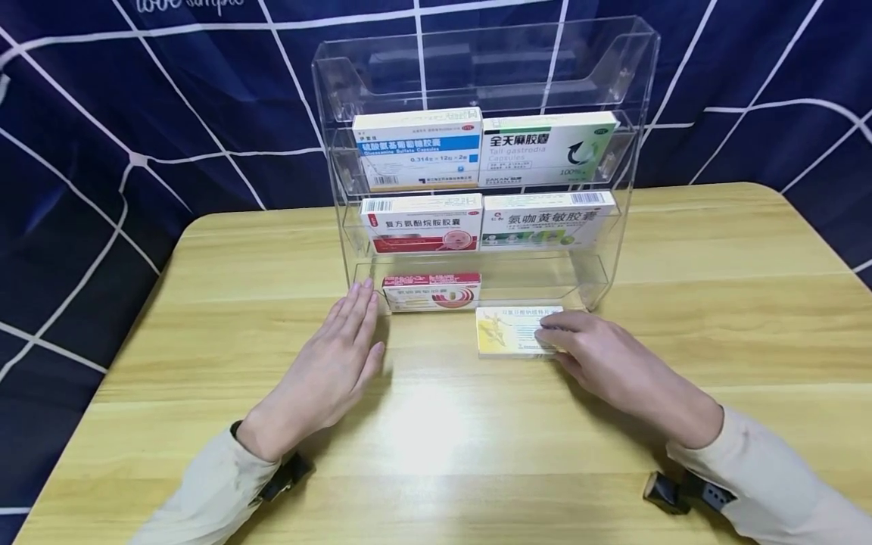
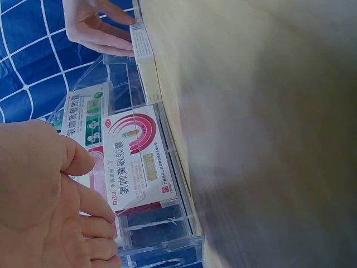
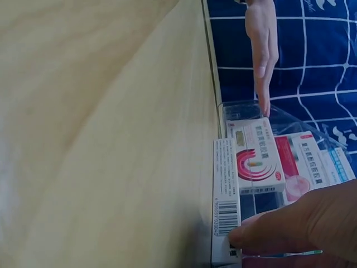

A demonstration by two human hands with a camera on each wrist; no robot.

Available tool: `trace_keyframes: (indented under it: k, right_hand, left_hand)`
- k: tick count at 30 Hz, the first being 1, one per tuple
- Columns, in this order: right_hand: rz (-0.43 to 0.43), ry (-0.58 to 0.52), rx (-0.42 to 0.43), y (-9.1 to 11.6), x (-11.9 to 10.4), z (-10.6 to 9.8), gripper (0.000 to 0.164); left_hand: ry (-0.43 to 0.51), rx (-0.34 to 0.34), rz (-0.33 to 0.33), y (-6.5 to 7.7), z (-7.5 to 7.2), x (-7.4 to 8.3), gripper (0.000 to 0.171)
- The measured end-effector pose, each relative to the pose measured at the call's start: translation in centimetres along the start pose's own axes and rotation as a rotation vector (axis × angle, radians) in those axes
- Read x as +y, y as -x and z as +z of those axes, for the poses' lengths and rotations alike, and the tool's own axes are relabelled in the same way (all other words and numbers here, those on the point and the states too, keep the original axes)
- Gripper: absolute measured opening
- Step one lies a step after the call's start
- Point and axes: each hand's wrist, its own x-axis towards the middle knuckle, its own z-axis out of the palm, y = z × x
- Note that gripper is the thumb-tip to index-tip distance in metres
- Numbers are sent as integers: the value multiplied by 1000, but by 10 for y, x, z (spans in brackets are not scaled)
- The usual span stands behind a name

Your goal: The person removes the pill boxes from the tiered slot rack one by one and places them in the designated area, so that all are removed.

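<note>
My right hand (image 1: 606, 359) pinches a white and yellow medicine box (image 1: 507, 333) by its right end, at the front of the clear acrylic rack's bottom tier. In the right wrist view the thumb lies on the barcode side (image 3: 226, 192) of that box. My left hand (image 1: 323, 367) has its fingers straight, with fingertips right at the rack's lower left side. Beside them, a white and red capsule box (image 1: 432, 294) stands in the left half of the bottom tier. The acrylic rack (image 1: 590, 281) shows a bare right half on that tier.
Above, the middle tier holds a red-striped box (image 1: 422, 225) and a green-striped box (image 1: 545, 221). A blue-banded box (image 1: 417, 150) and a green and white box (image 1: 547, 150) fill the tier over them. A dark blue gridded cloth (image 1: 225, 98) hangs behind the wooden table (image 1: 436, 499).
</note>
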Motion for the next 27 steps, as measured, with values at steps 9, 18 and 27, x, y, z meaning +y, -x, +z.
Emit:
trace_keyframes:
  k: [9,18,27]
  right_hand:
    - [53,21,-26,-3,-2,-3,34]
    - [133,-115,98,-36,-2,-6,37]
    - [258,-292,128,-67,2,10,31]
  left_hand:
    - [-7,2,7,0,-1,0,60]
    - [-4,-5,1,1,0,0,60]
    - [20,-16,-17,1,-1,1,62]
